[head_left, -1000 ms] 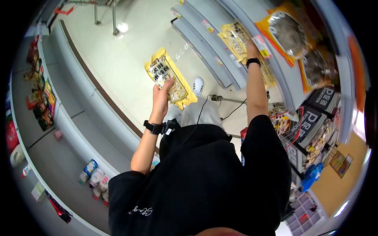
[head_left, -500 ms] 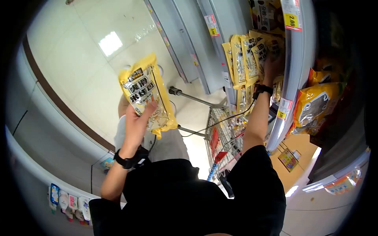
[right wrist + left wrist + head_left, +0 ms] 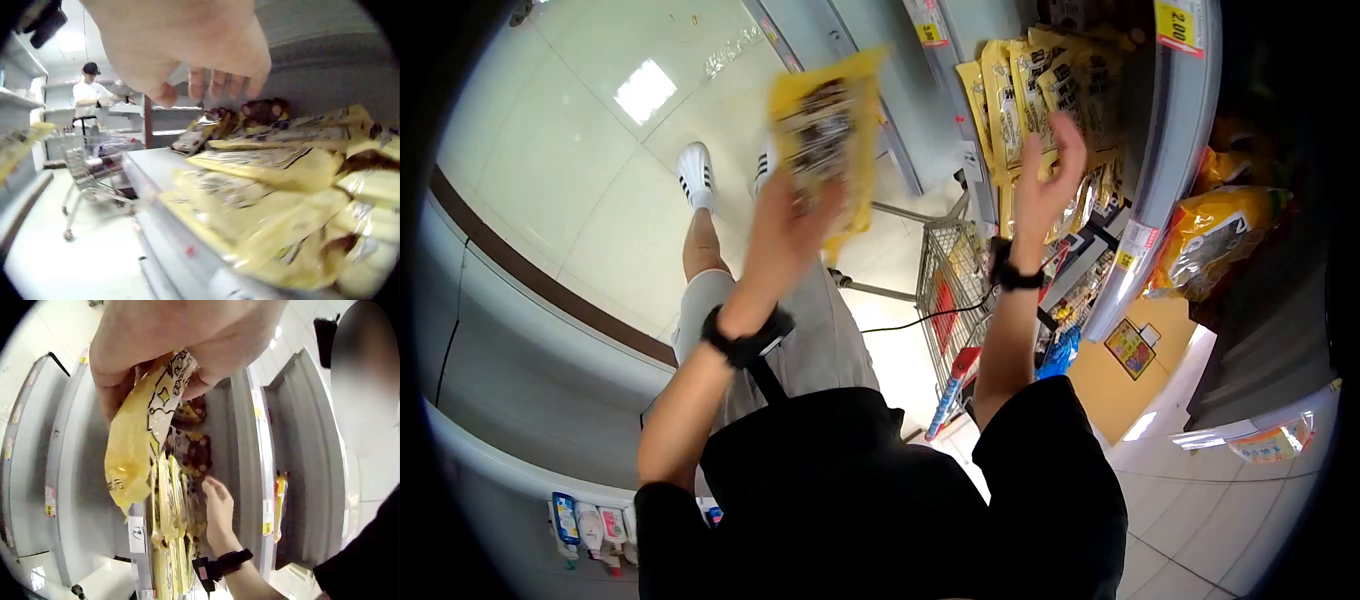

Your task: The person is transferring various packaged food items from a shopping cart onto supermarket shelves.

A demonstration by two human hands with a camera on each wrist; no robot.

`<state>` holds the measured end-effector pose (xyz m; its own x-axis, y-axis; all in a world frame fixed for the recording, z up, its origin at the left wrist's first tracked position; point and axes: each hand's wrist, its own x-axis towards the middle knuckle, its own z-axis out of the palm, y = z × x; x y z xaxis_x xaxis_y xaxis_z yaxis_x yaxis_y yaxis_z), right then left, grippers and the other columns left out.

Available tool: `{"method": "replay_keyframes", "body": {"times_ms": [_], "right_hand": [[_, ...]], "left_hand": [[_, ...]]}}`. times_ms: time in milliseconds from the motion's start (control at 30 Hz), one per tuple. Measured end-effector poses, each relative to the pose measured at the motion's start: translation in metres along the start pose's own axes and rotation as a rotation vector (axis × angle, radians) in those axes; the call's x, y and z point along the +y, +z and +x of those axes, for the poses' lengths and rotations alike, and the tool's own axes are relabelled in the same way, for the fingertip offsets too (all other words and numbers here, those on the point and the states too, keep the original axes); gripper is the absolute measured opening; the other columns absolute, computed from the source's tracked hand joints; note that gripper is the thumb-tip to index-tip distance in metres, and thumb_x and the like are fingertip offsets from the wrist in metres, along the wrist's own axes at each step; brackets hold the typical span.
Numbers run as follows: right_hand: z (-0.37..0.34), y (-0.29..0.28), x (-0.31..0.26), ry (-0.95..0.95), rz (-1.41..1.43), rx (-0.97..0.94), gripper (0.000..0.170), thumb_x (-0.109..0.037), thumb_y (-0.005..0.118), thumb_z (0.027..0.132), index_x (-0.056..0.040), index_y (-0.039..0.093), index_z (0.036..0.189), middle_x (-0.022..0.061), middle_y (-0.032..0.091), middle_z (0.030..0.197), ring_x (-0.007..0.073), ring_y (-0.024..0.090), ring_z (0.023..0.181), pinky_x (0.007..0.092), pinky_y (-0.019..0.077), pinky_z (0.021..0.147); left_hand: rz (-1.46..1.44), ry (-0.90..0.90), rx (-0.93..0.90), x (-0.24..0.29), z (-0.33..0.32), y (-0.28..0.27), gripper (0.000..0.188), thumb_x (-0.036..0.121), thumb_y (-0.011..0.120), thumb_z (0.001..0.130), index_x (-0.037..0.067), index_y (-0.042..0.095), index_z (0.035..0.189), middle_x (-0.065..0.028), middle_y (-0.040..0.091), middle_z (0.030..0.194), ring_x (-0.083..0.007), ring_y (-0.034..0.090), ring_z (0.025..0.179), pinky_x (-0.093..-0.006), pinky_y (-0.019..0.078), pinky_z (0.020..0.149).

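Note:
My left hand [image 3: 795, 230] grips a yellow plastic packet [image 3: 825, 130] by its lower end, thumb across the printed front. It is blurred in the head view. In the left wrist view the packet [image 3: 140, 437] hangs from the fingers above the shelf. My right hand [image 3: 1045, 195] holds nothing; its fingers are loosely bent beside a row of similar yellow packets [image 3: 1005, 110] standing on the shelf. From the right wrist, the fingers [image 3: 217, 81] show over the packets [image 3: 269, 169]. Brown-patterned packages [image 3: 190, 450] lie behind the row.
A shopping cart [image 3: 940, 275] stands below the right arm, with a cable crossing near it. Orange bags [image 3: 1215, 240] sit on the neighbouring shelf, past a price-tag edge [image 3: 1135, 240]. Another person [image 3: 90, 100] in a white top stands farther down the aisle.
My left hand has moved the yellow packet up and right, closer to the shelf. My right hand has drawn back from among the shelved packets, with nothing in it.

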<state>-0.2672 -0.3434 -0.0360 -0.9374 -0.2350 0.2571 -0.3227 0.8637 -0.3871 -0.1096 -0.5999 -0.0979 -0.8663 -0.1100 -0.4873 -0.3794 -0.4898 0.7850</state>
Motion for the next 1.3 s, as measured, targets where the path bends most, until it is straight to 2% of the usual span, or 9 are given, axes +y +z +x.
{"method": "replay_keyframes", "body": {"times_ms": [67, 267, 367, 533, 733, 767, 967, 1100, 1300], "right_hand": [[-0.04, 0.009, -0.038, 0.174, 0.675, -0.275, 0.068, -0.031, 0.067, 0.088, -0.0051, 0.04, 0.145, 0.0194, 0.044, 0.147, 0.0326, 0.043, 0.137, 0.0456, 0.0303, 0.116], [-0.076, -0.021, -0.027, 0.388, 0.305, -0.278, 0.061, -0.025, 0.063, 0.092, -0.0031, 0.039, 0.144, 0.0167, 0.051, 0.139, 0.0277, 0.052, 0.127, 0.0391, 0.0397, 0.108], [-0.074, -0.06, 0.01, 0.442, 0.202, -0.217, 0.044, -0.018, 0.063, 0.095, -0.0012, 0.049, 0.134, 0.0129, 0.064, 0.118, 0.0187, 0.062, 0.11, 0.035, 0.0498, 0.093], [-0.052, -0.1, 0.122, 0.124, -0.339, 0.363, 0.038, -0.023, 0.061, 0.097, 0.0023, 0.057, 0.126, 0.0198, 0.067, 0.117, 0.029, 0.064, 0.106, 0.0365, 0.0499, 0.091], [-0.038, -0.108, 0.312, 0.186, -0.542, 0.113, 0.048, -0.018, 0.053, 0.101, -0.0006, 0.043, 0.145, 0.0198, 0.048, 0.146, 0.0315, 0.052, 0.128, 0.0385, 0.0423, 0.104], [-0.027, -0.095, 0.287, 0.425, -0.272, -0.147, 0.054, -0.023, 0.051, 0.102, -0.0009, 0.036, 0.149, 0.0194, 0.043, 0.149, 0.0311, 0.047, 0.132, 0.038, 0.0401, 0.107], [-0.033, -0.073, 0.276, 0.319, -0.335, 0.076, 0.055, -0.031, 0.051, 0.102, -0.0093, 0.035, 0.15, 0.0173, 0.035, 0.154, 0.0324, 0.028, 0.145, 0.0624, 0.024, 0.112], [-0.064, -0.079, 0.215, 0.427, -0.282, 0.296, 0.053, -0.027, 0.046, 0.102, 0.0053, 0.038, 0.144, 0.0229, 0.037, 0.151, 0.0365, 0.034, 0.14, 0.0432, 0.028, 0.115], [-0.148, -0.078, 0.07, 0.413, 0.025, 0.275, 0.036, -0.017, 0.043, 0.103, 0.0031, 0.052, 0.132, 0.0189, 0.05, 0.141, 0.0305, 0.046, 0.13, 0.0393, 0.032, 0.11]], "left_hand": [[0.019, -0.039, -0.154, -0.007, 0.021, 0.039, 0.04, 0.03, 0.059, 0.098, -0.001, 0.054, 0.123, -0.0121, 0.068, 0.104, -0.0195, 0.065, 0.086, -0.0311, 0.0517, 0.076], [-0.533, -0.213, -0.684, -0.011, 0.026, 0.138, 0.078, 0.061, 0.027, 0.101, 0.002, 0.026, 0.152, -0.0293, 0.052, 0.132, -0.0379, 0.048, 0.128, -0.0399, 0.0361, 0.111], [-0.232, -0.016, -0.807, -0.015, 0.019, 0.152, 0.084, 0.067, 0.018, 0.1, 0.002, 0.028, 0.152, -0.0286, 0.058, 0.124, -0.0394, 0.054, 0.12, -0.0436, 0.0421, 0.103], [0.12, -0.109, -0.761, -0.033, 0.012, 0.151, 0.039, 0.036, 0.05, 0.102, 0.005, 0.063, 0.119, -0.0139, 0.071, 0.1, -0.0229, 0.067, 0.092, -0.0341, 0.0499, 0.087], [0.198, -0.111, -0.703, -0.042, 0.008, 0.126, 0.036, 0.033, 0.047, 0.102, 0.001, 0.063, 0.11, -0.01, 0.071, 0.1, -0.0213, 0.067, 0.088, -0.0348, 0.0512, 0.082], [0.205, -0.108, -0.714, -0.044, 0.007, 0.124, 0.036, 0.032, 0.046, 0.102, 0.001, 0.063, 0.109, -0.0096, 0.071, 0.1, -0.0212, 0.067, 0.088, -0.0348, 0.0513, 0.082], [0.207, -0.077, -0.715, -0.039, -0.007, 0.128, 0.034, 0.03, 0.045, 0.102, 0.001, 0.062, 0.105, -0.0086, 0.07, 0.093, -0.0217, 0.066, 0.083, -0.0346, 0.0512, 0.078], [0.183, 0.019, -0.653, -0.03, -0.012, 0.13, 0.031, 0.028, 0.047, 0.102, 0.001, 0.062, 0.103, -0.0086, 0.07, 0.09, -0.021, 0.066, 0.079, -0.0335, 0.0513, 0.074], [0.274, 0.035, -0.64, 0.012, -0.035, 0.137, 0.027, 0.025, 0.051, 0.1, 0.001, 0.063, 0.102, -0.008, 0.07, 0.089, -0.0162, 0.064, 0.076, -0.03, 0.0502, 0.072]]}}
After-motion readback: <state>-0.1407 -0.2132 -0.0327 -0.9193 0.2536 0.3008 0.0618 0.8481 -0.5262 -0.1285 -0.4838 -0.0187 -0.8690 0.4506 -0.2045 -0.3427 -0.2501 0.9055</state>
